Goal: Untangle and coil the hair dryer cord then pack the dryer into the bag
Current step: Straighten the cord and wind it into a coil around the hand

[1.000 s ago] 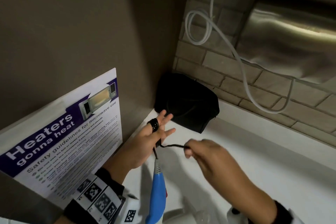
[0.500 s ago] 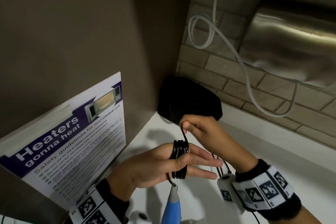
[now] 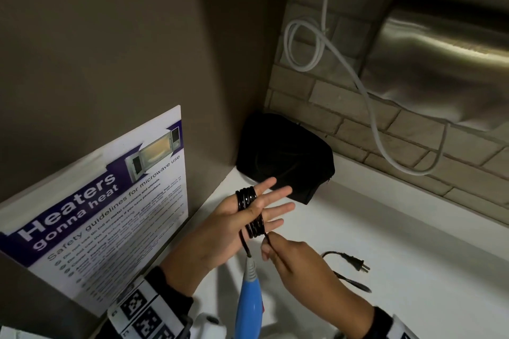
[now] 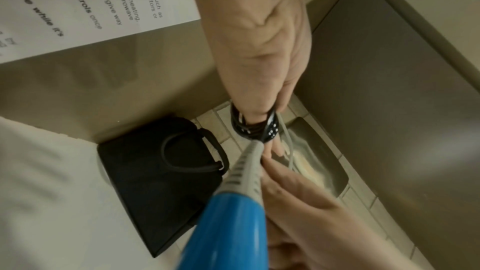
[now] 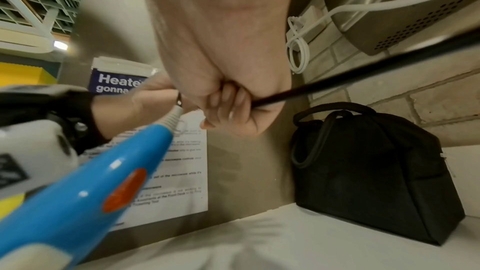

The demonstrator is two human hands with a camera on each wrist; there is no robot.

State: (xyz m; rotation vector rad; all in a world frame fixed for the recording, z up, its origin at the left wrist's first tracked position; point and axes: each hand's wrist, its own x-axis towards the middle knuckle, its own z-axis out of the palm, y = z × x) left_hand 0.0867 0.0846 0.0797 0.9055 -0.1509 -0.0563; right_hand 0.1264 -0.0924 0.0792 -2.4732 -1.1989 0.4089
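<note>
The black cord (image 3: 249,210) is wound in several turns round the straight fingers of my left hand (image 3: 271,202), and the thumb pins the coil against the palm. From the coil hangs the blue hair dryer (image 3: 249,303) by its grey strain relief. Just below the coil my right hand (image 3: 271,245) pinches the free run of cord (image 5: 337,81). The cord's plug (image 3: 355,263) lies on the white counter (image 3: 413,228). A black bag (image 3: 283,157) stands in the back corner, closed as far as I can see, with its handles (image 5: 324,122) up.
A microwave safety poster (image 3: 110,206) leans on the brown wall at left. On the brick wall behind, a steel hand dryer (image 3: 440,63) hangs with a looped white cable (image 3: 305,47). The counter stretches to the right of the plug.
My right hand has swung from above the left hand's fingers to below them, carrying the cord round in another turn. The left hand has risen a little. The plug has come into view.
</note>
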